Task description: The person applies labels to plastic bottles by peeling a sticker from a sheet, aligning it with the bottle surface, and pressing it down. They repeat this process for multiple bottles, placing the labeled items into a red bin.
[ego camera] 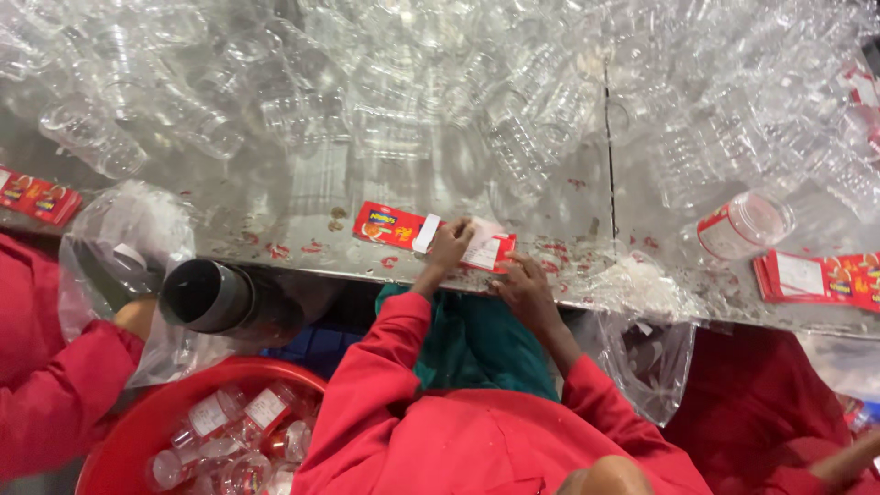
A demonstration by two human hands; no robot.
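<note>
A red label strip (390,225) with a white backing lies on the steel table (302,197) near its front edge. My left hand (449,246) pinches the strip at its middle, fingers curled over the white part. Just to the right, my right hand (524,286) grips the strip's lower right corner at the table edge. Both my sleeves are red. Behind the strip, several clear plastic jars (394,101) lie piled across the table.
A labelled jar (742,225) lies at the right, beside a stack of red labels (816,275). More labels (37,197) sit far left. A co-worker's red sleeve (55,385) is by a black cylinder (211,295). A red tub (119,449) holds labelled jars. A plastic bag (646,353) hangs off the table.
</note>
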